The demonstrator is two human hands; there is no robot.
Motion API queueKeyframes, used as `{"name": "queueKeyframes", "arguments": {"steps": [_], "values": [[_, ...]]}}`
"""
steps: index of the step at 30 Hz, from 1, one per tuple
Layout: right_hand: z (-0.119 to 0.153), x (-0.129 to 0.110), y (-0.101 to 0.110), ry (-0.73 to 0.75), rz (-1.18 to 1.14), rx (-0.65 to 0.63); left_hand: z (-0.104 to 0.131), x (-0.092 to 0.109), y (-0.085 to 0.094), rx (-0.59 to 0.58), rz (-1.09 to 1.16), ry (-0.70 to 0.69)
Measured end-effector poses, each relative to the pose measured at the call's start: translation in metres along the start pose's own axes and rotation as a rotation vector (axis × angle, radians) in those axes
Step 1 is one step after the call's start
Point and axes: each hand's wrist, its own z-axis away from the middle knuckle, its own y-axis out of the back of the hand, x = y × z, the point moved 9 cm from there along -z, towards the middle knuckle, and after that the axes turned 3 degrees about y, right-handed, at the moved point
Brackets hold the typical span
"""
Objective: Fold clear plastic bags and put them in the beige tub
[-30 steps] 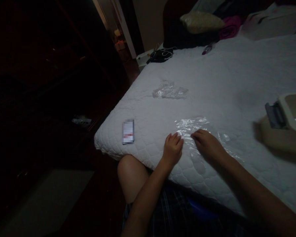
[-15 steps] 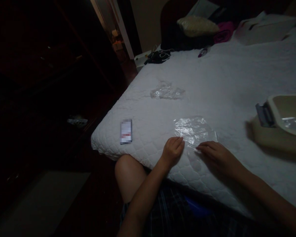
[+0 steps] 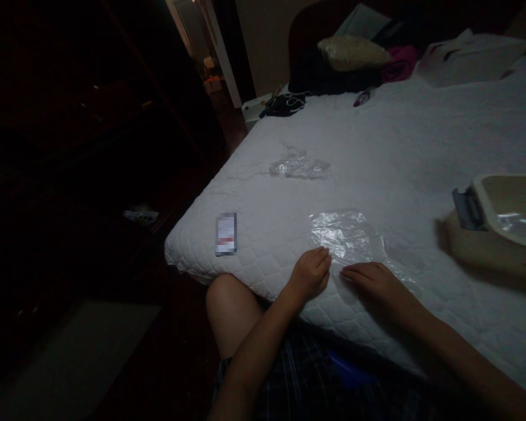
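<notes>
A clear plastic bag [image 3: 348, 234] lies spread on the white quilted bed [image 3: 263, 222], in front of both hands. My left hand [image 3: 312, 272] is at the bag's near left edge, its fingers pressed together on the plastic. Just to the right, my right hand [image 3: 370, 280] has its fingers closed in a pinch by the near edge of the bag; what lies between those fingertips is too small to make out. Farther back on the bed rests another crumpled clear bag [image 3: 298, 165].
A phone [image 3: 226, 234] lies near the bed's left corner. At the right stands a beige bin [image 3: 499, 251] with clear plastic inside. Toward the back are a white box [image 3: 473, 58], a yellowish pillow [image 3: 354, 52], a magenta cloth [image 3: 398, 63] and dark cables [image 3: 284, 104].
My right hand has shifted slightly left, closer to my left hand. More of the clear bag now shows on the bed beyond my right hand.
</notes>
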Motion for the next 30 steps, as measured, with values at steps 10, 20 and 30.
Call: {"name": "queueKeyframes", "arguments": {"steps": [10, 20, 30], "values": [[-0.016, 0.017, 0.015, -0.291, -0.145, 0.077, 0.000, 0.000, 0.002, 0.022, 0.047, 0.002], [-0.015, 0.048, 0.007, -0.561, -0.271, 0.166, -0.002, 0.001, -0.004, -0.043, 0.015, -0.005], [-0.032, 0.059, 0.016, -0.615, -0.054, 0.188, -0.003, 0.003, -0.006, -0.073, -0.006, -0.028]]}}
